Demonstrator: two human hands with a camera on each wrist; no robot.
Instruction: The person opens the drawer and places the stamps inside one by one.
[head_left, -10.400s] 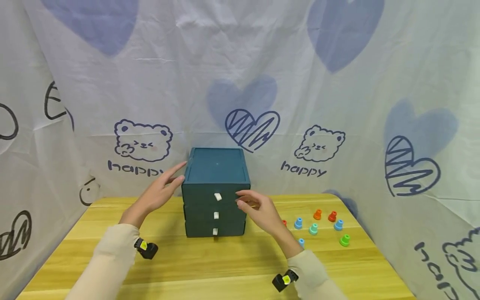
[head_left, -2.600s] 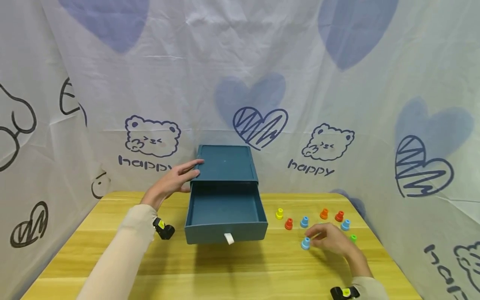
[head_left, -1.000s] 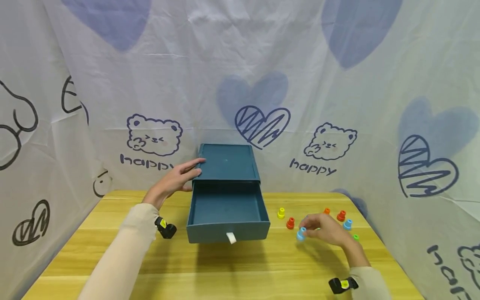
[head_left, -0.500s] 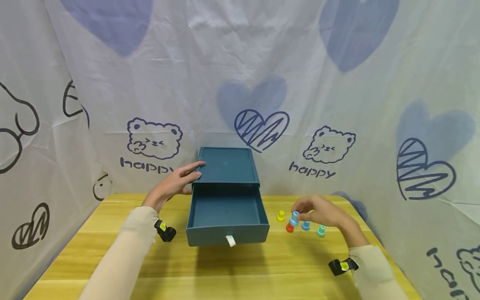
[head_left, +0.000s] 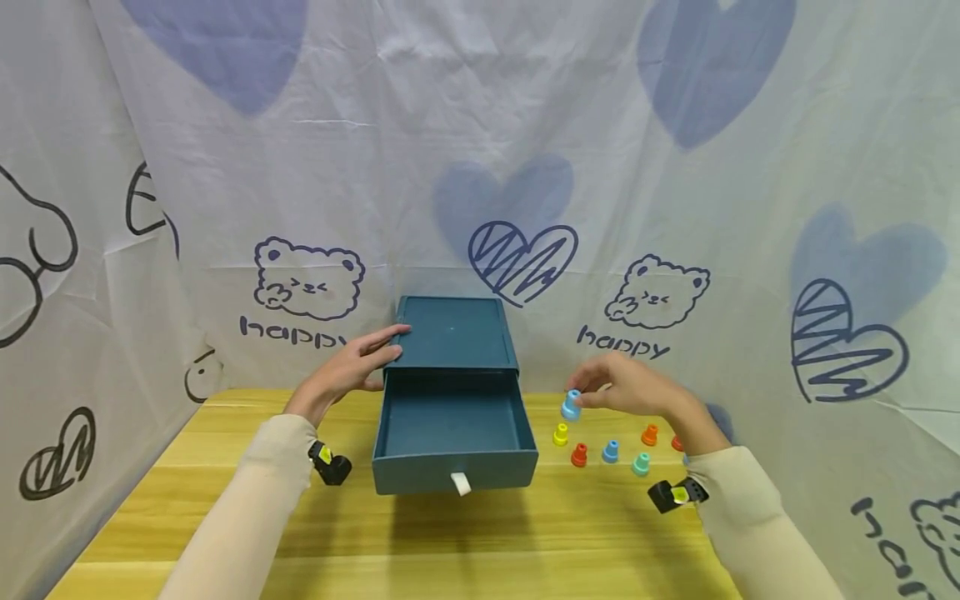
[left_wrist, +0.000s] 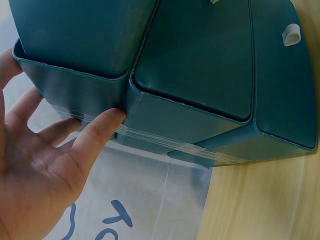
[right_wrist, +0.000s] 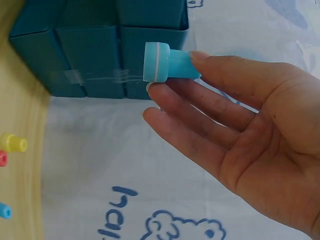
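My right hand pinches a small light-blue stamp between thumb and fingers, raised over the table to the right of the drawer unit. In the right wrist view the stamp's wide capped base points left, with the thumb on its narrow handle. The dark teal drawer unit has three tiers. Its top drawer, with a white pull tab, is slid far out. My left hand rests against the unit's left side, fingers extended; the left wrist view shows the thumb touching the wall between two tiers.
On the table's right side stand a yellow stamp, a red stamp, a blue stamp, a mint stamp and an orange stamp, with others partly behind the right arm. A printed curtain hangs behind.
The top drawer, closed at first, is pulled out. My right hand has taken the light-blue stamp off the table, lifting it leftward and back toward the unit. My left hand keeps its place.
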